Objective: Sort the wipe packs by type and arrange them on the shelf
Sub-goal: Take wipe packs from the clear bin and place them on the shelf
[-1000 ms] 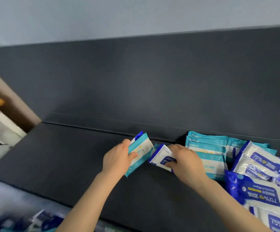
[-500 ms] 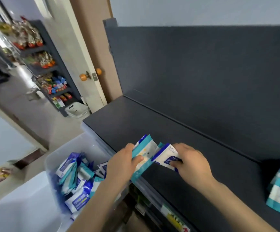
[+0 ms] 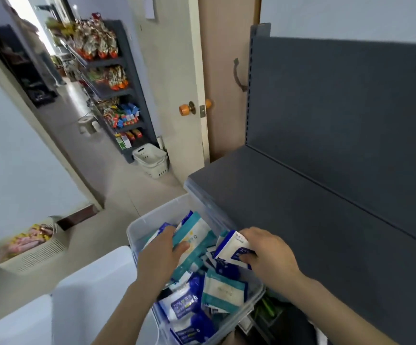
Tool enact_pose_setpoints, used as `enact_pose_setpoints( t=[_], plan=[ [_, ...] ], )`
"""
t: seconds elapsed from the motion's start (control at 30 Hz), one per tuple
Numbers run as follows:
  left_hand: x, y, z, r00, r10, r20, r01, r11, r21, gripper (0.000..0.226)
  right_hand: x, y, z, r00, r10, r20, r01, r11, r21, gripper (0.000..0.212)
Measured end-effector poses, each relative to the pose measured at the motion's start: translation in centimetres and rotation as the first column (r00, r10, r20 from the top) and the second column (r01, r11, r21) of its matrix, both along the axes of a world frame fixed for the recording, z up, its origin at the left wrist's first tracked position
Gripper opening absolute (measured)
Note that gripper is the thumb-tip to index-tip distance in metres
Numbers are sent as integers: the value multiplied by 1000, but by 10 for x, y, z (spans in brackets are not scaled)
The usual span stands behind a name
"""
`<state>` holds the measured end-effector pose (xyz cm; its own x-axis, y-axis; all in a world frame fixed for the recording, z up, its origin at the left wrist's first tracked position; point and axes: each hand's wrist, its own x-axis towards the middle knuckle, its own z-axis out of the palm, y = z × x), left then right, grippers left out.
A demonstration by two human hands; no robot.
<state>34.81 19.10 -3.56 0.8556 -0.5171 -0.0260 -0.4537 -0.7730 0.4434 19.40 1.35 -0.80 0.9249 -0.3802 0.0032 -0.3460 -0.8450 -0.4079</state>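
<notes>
Left hand (image 3: 163,255) grips a teal wipe pack (image 3: 198,232), right hand (image 3: 270,256) pinches a blue wipe pack (image 3: 231,246), above the clear bin (image 3: 152,213) beside the shelf (image 3: 301,232) edge.

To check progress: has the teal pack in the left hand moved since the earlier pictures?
Yes. The teal pack in the left hand has left the dark shelf, crossing its front edge, and is now over the clear bin.
</notes>
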Motion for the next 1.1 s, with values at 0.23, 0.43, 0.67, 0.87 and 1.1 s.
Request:
enact_pose_setpoints(
  t=[0.23, 0.43, 0.67, 0.87, 1.1],
  plan=[
    [81, 35, -47, 994, 77, -77, -73, 996, 59, 25, 76, 35, -58, 984, 15, -180, 6, 994, 113, 21],
    [125, 29, -90, 977, 93, -193, -74, 992, 103, 20, 114, 32, -111, 940, -41, -339, 86, 989, 117, 27],
    [144, 12, -125, 939, 117, -325, -89, 991, 99, 20, 146, 25, -146, 882, -28, -471, 112, 982, 151, 21],
    [144, 15, -134, 942, 127, -310, -85, 985, 147, 28, 156, 27, -155, 878, 18, -478, 50, 991, 127, 46],
    [131, 12, -96, 987, -125, -103, 138, 982, 131, 42, 134, 39, -135, 967, 10, -255, 9, 997, 74, 52]
  ],
)
